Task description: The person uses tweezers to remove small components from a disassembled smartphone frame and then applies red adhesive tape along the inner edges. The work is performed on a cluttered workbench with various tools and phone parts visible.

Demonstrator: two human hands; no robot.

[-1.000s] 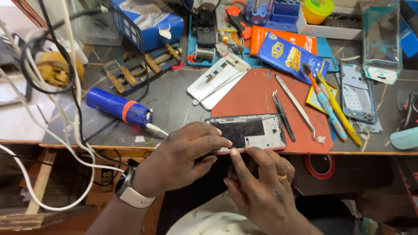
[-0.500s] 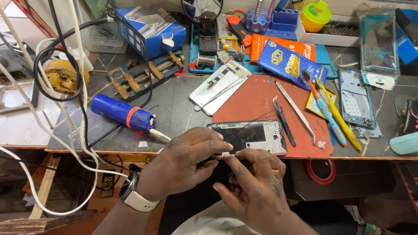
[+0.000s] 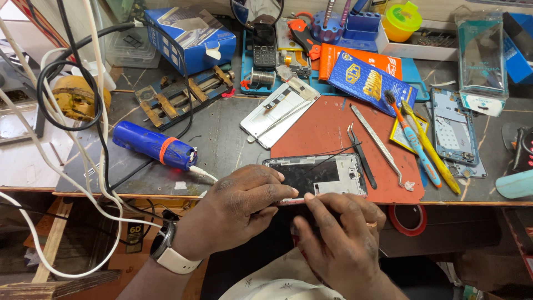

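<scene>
An opened phone body [image 3: 316, 175], dark with a silver frame, lies at the front edge of a red mat [image 3: 327, 128]. My left hand [image 3: 244, 203] lies over its left end and pins it down. My right hand [image 3: 338, 239] is at its near edge, fingertips pinched on the rim beside a small white bit; any tool in them is hidden. A thin black wire [image 3: 333, 155] runs across the phone. A white watch [image 3: 175, 256] is on my left wrist.
Black tweezers [image 3: 361, 155], a metal pry tool [image 3: 380, 145], toothbrushes [image 3: 413, 139], a white phone cover [image 3: 277, 114], another phone frame [image 3: 454, 130], a blue cylinder tool [image 3: 152, 145], a clamp jig [image 3: 180, 94], cables [image 3: 83, 111] and boxes [image 3: 191, 36] crowd the bench. A red tape roll [image 3: 408, 218] hangs under the edge.
The view has shifted slightly; both hands stay on the phone's near edge, the right fingers working a little along the rim. The phone has not moved.
</scene>
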